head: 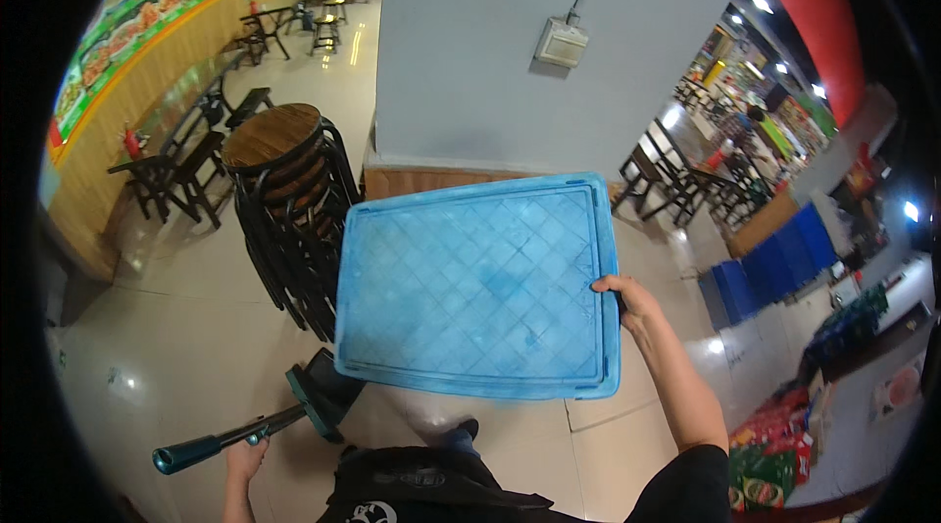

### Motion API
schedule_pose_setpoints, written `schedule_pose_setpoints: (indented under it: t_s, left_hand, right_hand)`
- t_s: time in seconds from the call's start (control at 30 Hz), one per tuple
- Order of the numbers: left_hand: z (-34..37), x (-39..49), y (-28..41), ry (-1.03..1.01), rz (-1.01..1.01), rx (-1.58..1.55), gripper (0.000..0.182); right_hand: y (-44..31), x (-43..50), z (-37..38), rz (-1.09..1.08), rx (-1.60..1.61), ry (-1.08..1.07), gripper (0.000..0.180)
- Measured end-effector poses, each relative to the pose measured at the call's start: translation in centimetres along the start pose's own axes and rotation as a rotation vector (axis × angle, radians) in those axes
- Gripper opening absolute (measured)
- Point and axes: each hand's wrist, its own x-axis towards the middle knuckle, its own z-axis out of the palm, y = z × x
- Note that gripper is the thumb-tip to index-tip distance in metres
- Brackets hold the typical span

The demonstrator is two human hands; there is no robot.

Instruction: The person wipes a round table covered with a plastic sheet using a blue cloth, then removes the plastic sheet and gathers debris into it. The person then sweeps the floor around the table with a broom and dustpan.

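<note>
A large blue plastic lid (470,288) with an embossed diamond pattern spans the middle of the view. My right hand (628,299) grips its right edge, thumb on top and the other fingers mostly hidden behind. Low on the left, my left hand (248,453) is closed around the dark handle (272,424) of a sweeping tool with a teal end grip. At the far end of that handle sit a teal head (312,405) and a black dustpan (334,383), partly covered by the lid's lower left corner.
A stack of round wooden-topped stools (283,141) stands left of the lid. Behind rises a grey pillar (500,60) with a wall switch box (562,43). Dark tables and benches (195,163) line the left wall. To the right are blue boxes (772,258) and a counter (860,413).
</note>
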Motion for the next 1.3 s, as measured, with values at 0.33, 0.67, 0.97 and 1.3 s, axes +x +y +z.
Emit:
schedule_pose_setpoints:
  t_s: [0.33,0.67,0.97,1.3]
  left_hand:
    - [1.8,-10.9,-2.9,0.170,-0.232,-0.030,0.018]
    - [7.2,-14.4,2.9,-0.153,-0.113,0.252,0.052]
    - [16.6,-3.7,7.0,-0.626,0.597,0.771,0.072]
    - [41.9,-31.7,37.4,-0.956,1.281,0.888,0.051]
  right_hand:
    - [3.7,22.7,-10.4,-0.038,-0.116,-0.044,0.039]
    - [14.8,8.6,-7.3,-0.720,-0.454,0.265,0.017]
    - [43.9,-13.1,-6.6,0.128,0.064,-0.277,0.016]
    - [44.3,-23.8,-21.6,0.266,0.867,-0.037,0.047]
